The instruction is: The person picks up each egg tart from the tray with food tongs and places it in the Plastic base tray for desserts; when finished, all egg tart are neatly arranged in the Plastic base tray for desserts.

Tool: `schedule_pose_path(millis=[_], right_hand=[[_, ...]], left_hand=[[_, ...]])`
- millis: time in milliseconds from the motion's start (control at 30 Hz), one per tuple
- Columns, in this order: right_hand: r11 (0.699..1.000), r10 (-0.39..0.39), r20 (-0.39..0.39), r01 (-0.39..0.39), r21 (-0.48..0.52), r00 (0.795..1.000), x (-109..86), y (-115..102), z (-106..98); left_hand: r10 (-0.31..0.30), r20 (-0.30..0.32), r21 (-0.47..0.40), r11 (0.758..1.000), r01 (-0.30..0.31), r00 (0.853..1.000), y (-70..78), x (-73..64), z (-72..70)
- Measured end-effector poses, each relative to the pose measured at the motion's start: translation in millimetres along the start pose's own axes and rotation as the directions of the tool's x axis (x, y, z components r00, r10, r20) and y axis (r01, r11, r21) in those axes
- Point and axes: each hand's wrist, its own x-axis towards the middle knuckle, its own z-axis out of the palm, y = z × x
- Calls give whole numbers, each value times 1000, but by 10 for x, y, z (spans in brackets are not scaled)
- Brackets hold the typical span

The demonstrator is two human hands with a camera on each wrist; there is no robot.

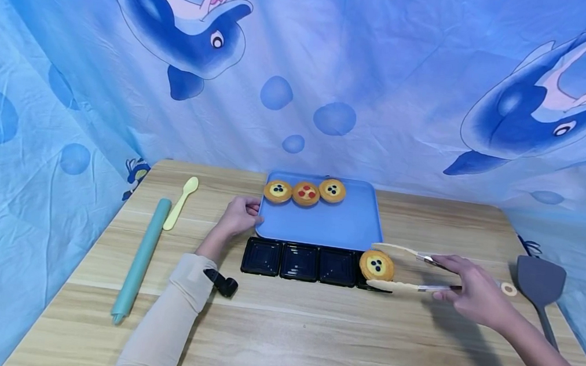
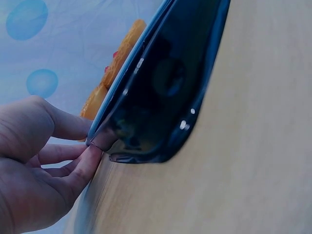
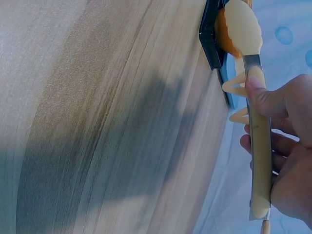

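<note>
My left hand (image 1: 239,215) pinches the left edge of a blue tray (image 1: 320,225), thumb on top and fingers below in the left wrist view. Along the tray's back left lie two tarts with dark berries (image 1: 277,191) and a tart with red pieces (image 1: 305,194) between them. My right hand (image 1: 477,292) grips a pair of cream-tipped tongs (image 3: 260,146). Between the tong tips sits another dark-berry tart (image 1: 376,266), over the right end of a row of black square trays (image 1: 299,262). The other squares of that row hold nothing.
A teal rolling pin (image 1: 140,263) and a pale yellow spoon (image 1: 181,203) lie on the wooden table (image 1: 259,331) at the left. A grey spatula (image 1: 541,280) lies by the right edge. Behind hangs a blue dolphin-print curtain (image 1: 383,51).
</note>
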Motion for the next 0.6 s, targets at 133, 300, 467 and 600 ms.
schedule_pose_path(millis=[133,300,467,600], right_hand=[[999,18,42,-20,44,999,-12,-6,-20],[993,47,73,-54,107,996,-29,-3,-60],[993,41,66,-48,112,997,-24,-3,-90],[994,24,50,-29,107,998,3,-19,-112]], left_hand=[[0,-1,4,1000,0,1000,-7,8,4],[6,-1,3,1000,-6,1000,-14,5,6],[11,-2,-3,1000,-11,1000,-5,-5,0],[14,-2,-1,1000,-14,1000,-3,-8,4]])
